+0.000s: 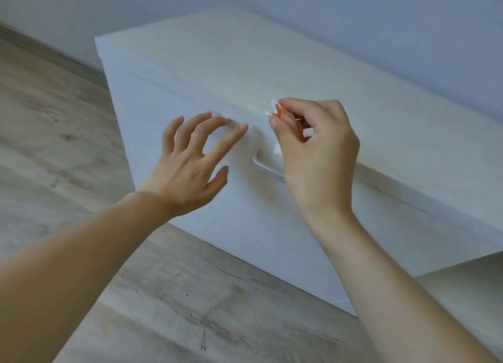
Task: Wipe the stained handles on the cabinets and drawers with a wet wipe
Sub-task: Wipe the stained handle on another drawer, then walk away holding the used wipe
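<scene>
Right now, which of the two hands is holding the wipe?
The right hand. It pinches the white wipe, which shows orange stain, above the drawer handle. The left hand has spread fingers and holds nothing.

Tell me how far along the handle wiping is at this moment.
Done: nothing shows as finished; blur hides any stains. In hand: the right hand pinches a crumpled white wet wipe with orange marks above the white bar handle on the white drawer unit, not visibly touching it. The left hand hovers open beside it. Left: wiping this handle, then any others, which are out of view.
</scene>
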Motion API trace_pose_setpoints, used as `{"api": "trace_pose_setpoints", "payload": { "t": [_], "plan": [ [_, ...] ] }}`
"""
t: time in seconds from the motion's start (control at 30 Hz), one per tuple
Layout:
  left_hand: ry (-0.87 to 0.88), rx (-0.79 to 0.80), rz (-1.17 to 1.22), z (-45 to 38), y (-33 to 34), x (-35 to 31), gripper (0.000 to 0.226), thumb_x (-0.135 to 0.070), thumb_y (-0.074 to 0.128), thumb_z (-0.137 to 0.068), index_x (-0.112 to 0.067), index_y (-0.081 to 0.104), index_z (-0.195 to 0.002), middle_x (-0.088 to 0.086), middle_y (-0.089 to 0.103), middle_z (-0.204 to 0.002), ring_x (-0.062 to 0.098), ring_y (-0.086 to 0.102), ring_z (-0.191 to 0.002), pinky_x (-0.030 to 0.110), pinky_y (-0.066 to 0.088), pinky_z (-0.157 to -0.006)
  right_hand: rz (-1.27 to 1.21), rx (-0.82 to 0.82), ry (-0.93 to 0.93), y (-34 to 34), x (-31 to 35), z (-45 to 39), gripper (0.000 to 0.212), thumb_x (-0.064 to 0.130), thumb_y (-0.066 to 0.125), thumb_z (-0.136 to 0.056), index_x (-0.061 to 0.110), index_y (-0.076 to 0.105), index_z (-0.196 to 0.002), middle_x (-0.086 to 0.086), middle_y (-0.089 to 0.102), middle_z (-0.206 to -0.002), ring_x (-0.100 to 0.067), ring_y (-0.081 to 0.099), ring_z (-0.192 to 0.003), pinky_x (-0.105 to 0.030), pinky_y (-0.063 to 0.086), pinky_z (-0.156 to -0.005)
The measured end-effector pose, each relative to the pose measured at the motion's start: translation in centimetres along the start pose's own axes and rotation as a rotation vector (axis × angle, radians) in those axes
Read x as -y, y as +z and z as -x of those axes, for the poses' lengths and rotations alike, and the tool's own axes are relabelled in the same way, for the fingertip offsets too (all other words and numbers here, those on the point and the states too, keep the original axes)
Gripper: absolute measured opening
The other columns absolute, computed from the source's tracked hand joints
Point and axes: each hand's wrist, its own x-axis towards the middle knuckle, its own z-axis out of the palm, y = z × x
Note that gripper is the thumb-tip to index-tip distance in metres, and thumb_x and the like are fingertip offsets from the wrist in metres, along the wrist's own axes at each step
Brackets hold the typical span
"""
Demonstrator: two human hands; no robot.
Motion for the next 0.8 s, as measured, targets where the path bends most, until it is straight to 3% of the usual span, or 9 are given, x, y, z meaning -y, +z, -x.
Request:
{"api": "trace_pose_setpoints", "payload": {
  "t": [0.07,0.13,0.2,0.3,0.43,0.67,0.8],
  "plan": [
    [0.048,0.106,-0.018,-1.6,-4.0,0.2,0.058,-0.034,0.038,-0.089,-0.024,0.028,-0.145,0.015,0.038,-0.144,0.034,0.03,-0.131,0.055,0.019,-0.108,0.059,0.103,0.03,-1.2,2.0,-2.8,0.017,0.007,0.067,-0.086,0.01,0.071,-0.103,0.003,0.053,-0.094,0.01,0.057,-0.083,-0.005,0.042,-0.08],
    [0.083,0.211,-0.043,-4.3,-8.1,0.3,0.057,-0.035,0.035,-0.09,-0.024,0.029,-0.146,0.014,0.036,-0.147,0.034,0.032,-0.132,0.055,0.02,-0.108,0.122,0.218,0.032,-2.8,4.0,-5.8,0.018,0.009,0.065,-0.088,0.01,0.069,-0.105,0.001,0.054,-0.098,-0.011,0.061,-0.097,-0.027,0.051,-0.084],
    [0.072,0.304,-0.055,-7.8,-12.3,0.0,0.056,-0.037,0.037,-0.095,-0.026,0.026,-0.149,0.01,0.029,-0.152,0.033,0.028,-0.136,0.053,0.016,-0.112,0.19,0.29,0.022,-4.9,6.1,-8.9,0.018,0.011,0.063,-0.089,0.012,0.069,-0.106,-0.001,0.056,-0.101,-0.019,0.059,-0.101,-0.039,0.053,-0.082],
    [0.004,0.392,-0.042,-14.6,-18.7,-1.4,0.061,-0.041,0.038,-0.096,-0.032,0.012,-0.15,0.001,0.013,-0.158,0.026,0.013,-0.143,0.046,0.004,-0.115,0.293,0.278,-0.006,-10.0,10.0,-14.4,0.016,0.014,0.063,-0.09,0.014,0.069,-0.105,0.0,0.056,-0.098,-0.018,0.057,-0.099,-0.036,0.052,-0.075],
    [0.037,0.489,-0.09,-24.6,-27.9,-4.8,0.061,-0.044,0.028,-0.098,-0.034,-0.003,-0.149,-0.004,-0.002,-0.158,0.021,0.002,-0.144,0.043,0.002,-0.116,0.405,0.273,0.024,-18.6,16.1,-21.9,0.016,0.016,0.061,-0.091,0.014,0.068,-0.106,-0.001,0.056,-0.1,-0.017,0.055,-0.099,-0.033,0.05,-0.073],
    [0.202,0.493,-0.11,-38.4,-41.9,-12.0,0.058,-0.042,0.026,-0.1,-0.029,0.0,-0.15,-0.001,0.004,-0.158,0.022,0.006,-0.144,0.043,0.003,-0.116,0.772,0.413,0.142,-33.1,25.0,-30.1,0.021,0.02,0.047,-0.099,0.014,0.063,-0.112,-0.002,0.05,-0.105,-0.02,0.049,-0.102,-0.032,0.047,-0.073],
    [0.318,0.462,-0.095,-42.7,-46.7,-17.3,0.055,-0.043,0.025,-0.1,-0.03,0.003,-0.15,0.0,0.009,-0.158,0.022,0.008,-0.143,0.043,0.004,-0.115,0.884,0.331,0.234,-40.6,28.6,-31.5,0.022,0.018,0.046,-0.099,0.013,0.062,-0.114,-0.003,0.051,-0.107,-0.021,0.05,-0.102,-0.032,0.047,-0.074]
  ]
}}
